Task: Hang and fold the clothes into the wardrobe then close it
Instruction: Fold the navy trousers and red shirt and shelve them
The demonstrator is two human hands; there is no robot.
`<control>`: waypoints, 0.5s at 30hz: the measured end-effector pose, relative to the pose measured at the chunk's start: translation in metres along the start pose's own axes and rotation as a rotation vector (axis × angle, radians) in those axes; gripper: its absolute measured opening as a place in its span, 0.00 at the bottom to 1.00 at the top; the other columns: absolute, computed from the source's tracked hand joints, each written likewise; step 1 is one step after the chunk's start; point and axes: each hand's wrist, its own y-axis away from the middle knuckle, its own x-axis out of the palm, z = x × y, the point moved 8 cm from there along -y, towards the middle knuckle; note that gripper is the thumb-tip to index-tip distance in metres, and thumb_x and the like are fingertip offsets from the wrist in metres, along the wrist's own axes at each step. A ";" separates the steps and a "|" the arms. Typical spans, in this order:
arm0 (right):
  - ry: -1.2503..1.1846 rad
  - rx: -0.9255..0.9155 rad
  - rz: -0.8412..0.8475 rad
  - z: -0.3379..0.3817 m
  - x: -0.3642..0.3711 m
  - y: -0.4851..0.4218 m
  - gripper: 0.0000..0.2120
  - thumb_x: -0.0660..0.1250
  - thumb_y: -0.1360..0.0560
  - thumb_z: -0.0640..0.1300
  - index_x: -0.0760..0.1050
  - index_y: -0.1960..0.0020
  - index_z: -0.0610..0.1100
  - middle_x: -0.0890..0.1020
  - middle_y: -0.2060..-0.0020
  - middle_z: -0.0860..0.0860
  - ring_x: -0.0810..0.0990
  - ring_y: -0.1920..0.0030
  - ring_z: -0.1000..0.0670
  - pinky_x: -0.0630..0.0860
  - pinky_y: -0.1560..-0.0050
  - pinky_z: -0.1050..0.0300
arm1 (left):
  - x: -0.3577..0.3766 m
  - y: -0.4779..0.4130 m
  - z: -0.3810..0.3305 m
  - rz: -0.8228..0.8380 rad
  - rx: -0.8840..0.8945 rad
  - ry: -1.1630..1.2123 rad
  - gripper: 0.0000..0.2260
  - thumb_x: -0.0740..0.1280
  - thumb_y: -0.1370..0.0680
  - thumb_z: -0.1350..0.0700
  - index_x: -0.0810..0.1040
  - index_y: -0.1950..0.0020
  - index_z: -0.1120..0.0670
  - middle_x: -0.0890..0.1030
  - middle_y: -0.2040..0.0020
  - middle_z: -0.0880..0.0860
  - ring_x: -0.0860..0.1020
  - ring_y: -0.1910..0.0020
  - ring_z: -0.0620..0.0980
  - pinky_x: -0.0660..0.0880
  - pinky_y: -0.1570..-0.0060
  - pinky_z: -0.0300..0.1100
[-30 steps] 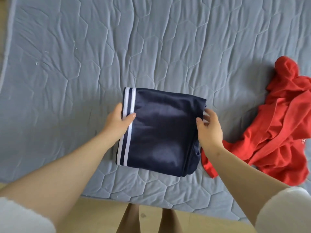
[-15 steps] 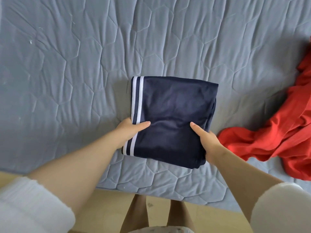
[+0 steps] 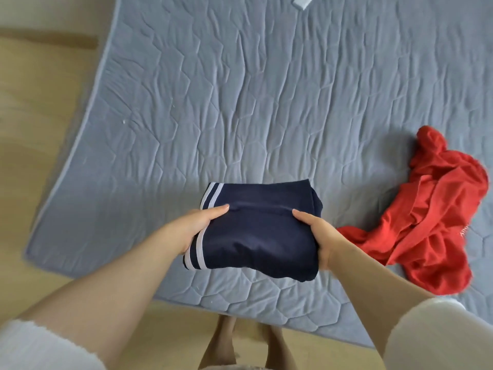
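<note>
Head view, near to far. White sleeves at both lower corners, bare forearms reaching forward, bare legs and wood floor below.

Left hand grips the striped left edge of the folded navy garment: thumb across the top, fingers hidden beneath. Right hand clamps the opposite edge the same way. The bundle is held between the two hands over the near edge of the bed. Its middle is creased and its near edge sags, so it looks lifted off the quilt rather than lying on it.

Red garment lies crumpled on the bed to the right, apart from the navy one and not in either hand. A pale strip shows at the far edge; I cannot tell what it is.

Progress, as judged: the navy piece is folded and ready to carry. The red piece is not yet folded or hung. No wardrobe is in view, so stowing and closing are still to do.

Against half a second ago: the bundle then lay flat on the quilt, with thumbs on its near part. Now both hands hold it at the sides and it has come up toward the body, bowed. The view also takes in more, with the floor and the bed's left corner showing and the red garment fully visible.
</note>
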 end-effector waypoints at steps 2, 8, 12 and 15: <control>0.025 -0.047 0.026 0.016 0.019 0.037 0.20 0.74 0.33 0.49 0.77 0.44 0.43 0.84 0.53 0.43 0.82 0.53 0.42 0.78 0.58 0.52 | -0.011 0.039 -0.011 0.008 0.005 0.070 0.16 0.69 0.27 0.47 0.80 0.46 0.56 0.84 0.53 0.57 0.83 0.55 0.55 0.77 0.57 0.44; 0.195 -0.281 0.185 0.082 0.115 0.173 0.19 0.74 0.33 0.49 0.78 0.46 0.43 0.85 0.54 0.44 0.83 0.53 0.41 0.79 0.57 0.50 | -0.075 0.183 -0.061 -0.053 0.237 0.351 0.15 0.67 0.26 0.48 0.81 0.47 0.58 0.84 0.51 0.59 0.83 0.56 0.57 0.76 0.55 0.45; 0.357 -0.406 0.296 0.104 0.202 0.261 0.18 0.73 0.32 0.49 0.77 0.45 0.42 0.85 0.54 0.42 0.83 0.53 0.41 0.78 0.58 0.50 | -0.139 0.276 -0.072 -0.143 0.409 0.501 0.13 0.66 0.25 0.49 0.81 0.49 0.58 0.84 0.52 0.58 0.82 0.53 0.57 0.75 0.52 0.45; 0.489 -0.476 0.388 0.101 0.274 0.323 0.13 0.71 0.31 0.50 0.78 0.50 0.43 0.85 0.64 0.45 0.82 0.57 0.42 0.77 0.58 0.51 | -0.199 0.342 -0.065 -0.227 0.525 0.596 0.13 0.65 0.24 0.51 0.81 0.48 0.59 0.83 0.50 0.58 0.81 0.54 0.56 0.74 0.52 0.44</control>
